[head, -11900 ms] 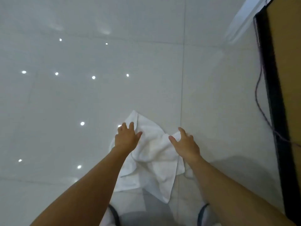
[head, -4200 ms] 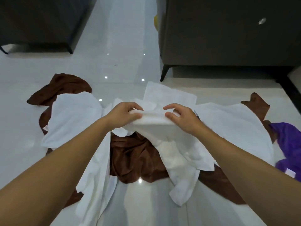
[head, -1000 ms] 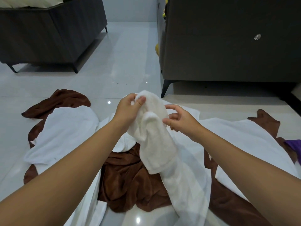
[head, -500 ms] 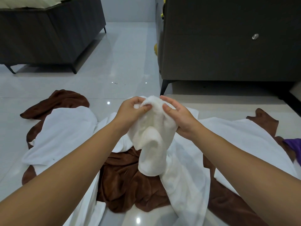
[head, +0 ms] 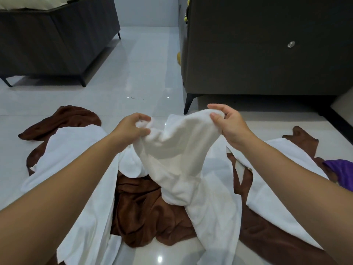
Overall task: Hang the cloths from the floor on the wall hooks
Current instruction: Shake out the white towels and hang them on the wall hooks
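Right now the white towel [head: 177, 150] is up off the floor [head: 149, 73], held between both hands in front of the person. Its top edge sags from one hand to the other. The thick middle hangs down in a fold, and the lower end looks to trail onto the heap below.

The left hand [head: 131, 127] has its fingers curled tight round a bunched corner. The right hand [head: 231, 123], a little higher, pinches the other end between thumb and fingers.

To my eye this is the pick-up step: one cloth has been singled out and is being opened along its edge, with nothing hung yet. Next, I would say, the towel has to come clear of the pile so that it drags nothing with it. Then it has to be carried to the hooks, which I cannot see from here. A gathered corner would probably catch a hook better than the slack middle.

Under the towel lie other white cloths [head: 76, 150], spread over a crumpled brown cloth [head: 145, 207]. A purple cloth [head: 342, 169] shows at the far right.

Beyond them, on the glossy tiles, stand a dark cabinet [head: 267, 44] on thin legs and another dark piece of furniture [head: 57, 35] off to the left.
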### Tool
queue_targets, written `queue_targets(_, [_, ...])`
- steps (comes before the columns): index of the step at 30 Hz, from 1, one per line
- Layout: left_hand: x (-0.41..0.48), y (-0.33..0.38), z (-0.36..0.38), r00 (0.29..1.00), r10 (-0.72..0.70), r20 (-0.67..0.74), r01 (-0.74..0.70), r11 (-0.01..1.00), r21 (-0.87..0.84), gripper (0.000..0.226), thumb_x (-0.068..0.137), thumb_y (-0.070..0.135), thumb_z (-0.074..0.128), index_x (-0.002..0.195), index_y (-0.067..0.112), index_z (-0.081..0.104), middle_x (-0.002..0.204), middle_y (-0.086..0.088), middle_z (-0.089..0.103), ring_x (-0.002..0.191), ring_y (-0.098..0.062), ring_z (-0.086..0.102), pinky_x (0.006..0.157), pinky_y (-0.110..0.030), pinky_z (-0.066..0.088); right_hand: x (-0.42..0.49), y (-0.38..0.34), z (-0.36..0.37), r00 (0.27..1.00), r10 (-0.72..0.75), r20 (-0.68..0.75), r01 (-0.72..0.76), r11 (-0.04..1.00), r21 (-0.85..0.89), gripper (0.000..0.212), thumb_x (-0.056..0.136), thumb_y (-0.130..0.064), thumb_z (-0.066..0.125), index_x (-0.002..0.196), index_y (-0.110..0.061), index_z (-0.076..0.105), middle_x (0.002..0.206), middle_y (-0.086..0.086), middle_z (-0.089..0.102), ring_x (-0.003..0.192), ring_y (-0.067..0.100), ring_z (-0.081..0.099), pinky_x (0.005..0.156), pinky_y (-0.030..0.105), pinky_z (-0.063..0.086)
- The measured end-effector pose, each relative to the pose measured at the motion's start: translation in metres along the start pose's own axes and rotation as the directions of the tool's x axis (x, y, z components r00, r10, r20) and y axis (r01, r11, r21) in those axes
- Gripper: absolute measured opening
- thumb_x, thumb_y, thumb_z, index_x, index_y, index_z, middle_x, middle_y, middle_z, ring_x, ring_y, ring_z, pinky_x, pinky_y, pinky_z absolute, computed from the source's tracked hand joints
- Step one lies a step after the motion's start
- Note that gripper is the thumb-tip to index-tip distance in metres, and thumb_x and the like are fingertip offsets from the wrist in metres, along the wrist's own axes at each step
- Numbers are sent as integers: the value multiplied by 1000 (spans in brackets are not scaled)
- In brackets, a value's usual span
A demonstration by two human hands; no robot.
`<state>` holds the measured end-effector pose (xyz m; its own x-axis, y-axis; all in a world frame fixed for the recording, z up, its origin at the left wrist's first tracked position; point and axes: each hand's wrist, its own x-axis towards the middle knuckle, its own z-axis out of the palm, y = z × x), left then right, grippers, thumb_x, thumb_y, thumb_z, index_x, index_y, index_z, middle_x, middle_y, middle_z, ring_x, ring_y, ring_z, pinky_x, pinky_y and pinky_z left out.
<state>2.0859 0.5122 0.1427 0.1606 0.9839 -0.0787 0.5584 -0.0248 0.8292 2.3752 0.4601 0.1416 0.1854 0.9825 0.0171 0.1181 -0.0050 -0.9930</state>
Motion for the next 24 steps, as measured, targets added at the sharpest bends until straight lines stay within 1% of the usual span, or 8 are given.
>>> queue_targets(5, [1, -5, -24, 999, -37, 3, 34, 945, 325, 36, 89, -3, 52, 116, 18, 62, 113, -5, 54, 88, -18, 53, 62, -20, 41, 3, -5, -28, 979, -30, -203, 20, 999, -49, 23, 97, -18, 57, 111, -34, 64, 118, -7, 59, 110, 16, 58, 93, 34, 53])
queue_targets(8, [4, -6, -31, 990, -126, -68, 139, 958, 249, 31, 93, 1, 52, 119, 16, 58, 100, -8, 55, 73, -22, 62, 58, -25, 51, 2, -8, -40, 964, -52, -262, 32, 996, -82, 23, 97, -17, 56, 114, -32, 64, 115, -12, 60, 110, 11, 56, 91, 29, 52])
queue_targets(11, [10, 0, -27, 962, -204, -181, 235, 958, 167, 30, 93, 1, 48, 120, 12, 55, 94, -9, 54, 72, -24, 62, 70, -39, 59, 0, -11, -45, 957, -63, -284, 33, 994, -109, 23, 98, -19, 56, 116, -32, 63, 120, -9, 58, 112, 15, 55, 94, 33, 52])
queue_targets(13, [14, 8, -26, 950, -208, -232, 254, 948, 192, 26, 94, 5, 43, 119, 9, 52, 91, -9, 52, 75, -27, 62, 80, -46, 58, 1, -19, -47, 952, -85, -295, 58, 993, -99, 23, 97, -17, 56, 114, -31, 63, 119, -9, 59, 114, 14, 55, 96, 32, 51])
queue_targets(17, [22, 35, -29, 950, -139, -280, 232, 915, 330, 24, 95, 5, 39, 117, 6, 48, 99, -16, 57, 85, -32, 62, 79, -45, 56, 4, -44, -57, 934, -163, -317, 127, 983, -132, 24, 96, -17, 57, 116, -29, 63, 114, -15, 60, 109, 6, 56, 89, 22, 49])
queue_targets(19, [26, 54, -34, 939, -126, -320, 201, 957, 211, 26, 96, 2, 40, 121, 7, 48, 113, -18, 53, 95, -33, 59, 73, -40, 54, 7, -60, -61, 920, -204, -336, 163, 976, -146, 25, 96, -16, 57, 118, -27, 63, 108, -21, 58, 102, -1, 56, 81, 12, 47])
queue_targets(21, [28, 78, -41, 922, -149, -358, 132, 989, -73, 34, 96, -2, 39, 127, 7, 50, 124, -17, 49, 102, -31, 54, 68, -34, 52, 10, -77, -66, 907, -225, -355, 182, 972, -151, 26, 96, -16, 57, 119, -25, 63, 105, -23, 57, 97, -5, 56, 76, 9, 47])
queue_targets(24, [26, 108, -54, 906, -198, -374, 88, 952, -292, 38, 100, -1, 34, 131, 8, 53, 124, -14, 48, 102, -26, 47, 58, -25, 46, 16, -94, -78, 926, -191, -326, 145, 976, -160, 24, 95, -16, 59, 114, -28, 66, 106, -19, 59, 101, 3, 59, 88, 25, 52])
